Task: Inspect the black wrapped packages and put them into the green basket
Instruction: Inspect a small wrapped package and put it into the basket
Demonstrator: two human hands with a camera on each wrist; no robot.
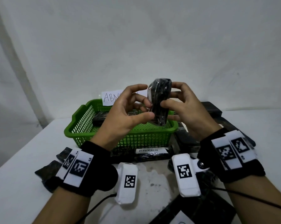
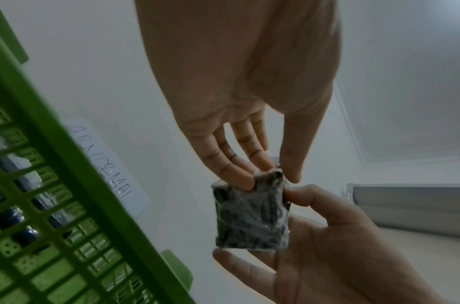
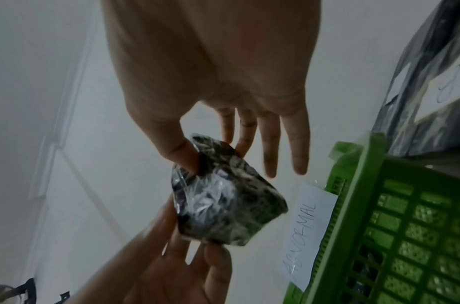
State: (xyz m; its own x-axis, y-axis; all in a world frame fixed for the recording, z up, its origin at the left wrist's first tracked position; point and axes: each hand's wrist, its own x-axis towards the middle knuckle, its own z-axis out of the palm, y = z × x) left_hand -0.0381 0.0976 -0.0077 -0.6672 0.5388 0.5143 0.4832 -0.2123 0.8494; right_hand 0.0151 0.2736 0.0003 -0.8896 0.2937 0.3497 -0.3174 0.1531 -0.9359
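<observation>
Head view, package: a black wrapped package (image 1: 160, 102) stands upright in the air above the green basket (image 1: 81, 125), gripped from both sides.
Head view, left hand: the left hand (image 1: 128, 113) pinches the package's left edge between thumb and curled fingers.
Head view, right hand: the right hand (image 1: 183, 109) grasps the right edge, thumb in front, fingers behind.
Head view, surroundings: the basket sits on a white desk (image 1: 20, 159) with at least one dark package (image 1: 98, 118) inside. A handwritten paper sign (image 1: 111, 97) stands behind it, half hidden by the left hand. More dark packages (image 1: 188, 141) lie just right of the basket, and one with an "IN PROGRESS" label (image 1: 150, 150) lies against its near wall. Both wrists wear black bands with white marker tags.
Head view, obstruction: the hands and raised package cover much of the basket's inside.

Left wrist view, grip: fingertips (image 2: 239, 176) of the left hand press the package's (image 2: 252, 218) upper end, the thumb close beside it; the right hand (image 2: 327, 253) cups it from below.
Left wrist view, extra: the basket's lattice wall (image 2: 54, 185) fills the left, and the sign (image 2: 112, 166) shows its blurred lettering.

Right wrist view, grip: the right hand's thumb (image 3: 179, 152) presses the crinkled plastic wrap of the package (image 3: 223, 205), two fingers behind it and two held straight and clear; the left hand (image 3: 177, 273) holds it from underneath.
Right wrist view, extra: the sign (image 3: 309, 232) reads "ABNORMAL" in full beside the basket (image 3: 405, 226).
</observation>
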